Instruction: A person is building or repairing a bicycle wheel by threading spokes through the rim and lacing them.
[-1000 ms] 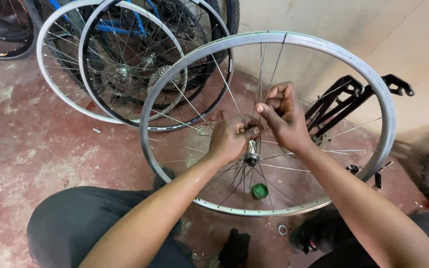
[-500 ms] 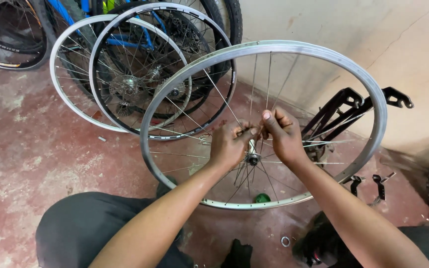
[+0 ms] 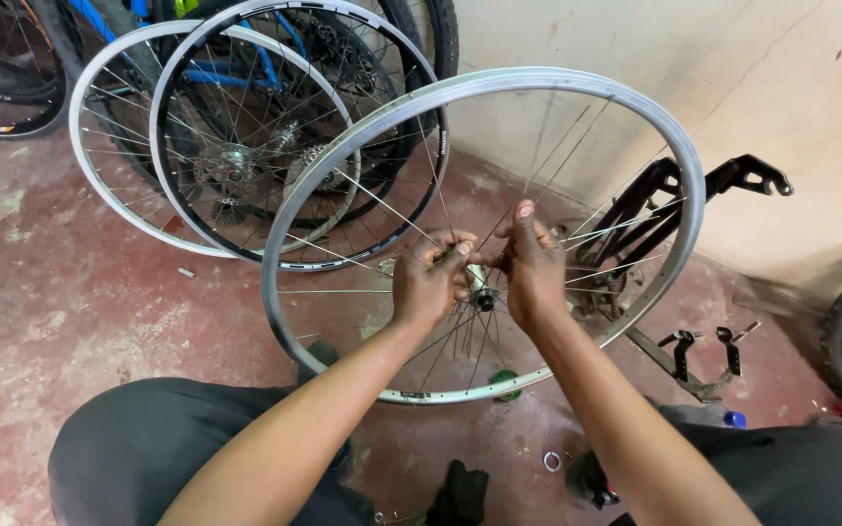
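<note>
Silver wheel (image 3: 363, 166), tyreless, upright between the knees above the floor (image 3: 41, 321) so its hub (image 3: 480, 288) faces up; left hand (image 3: 428, 278) and right hand (image 3: 532, 265) pinched closed on the hub, steadying it; spare wheels (image 3: 197, 146) lean behind.

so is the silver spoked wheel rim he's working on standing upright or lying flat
Upright, slightly tilted: the silver spoked wheel rim stands on edge on the red floor, with the left hand and right hand at its hub.

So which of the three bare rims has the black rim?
The middle wheel, leaning between the silver wheel behind it and the silver one being held.
</note>
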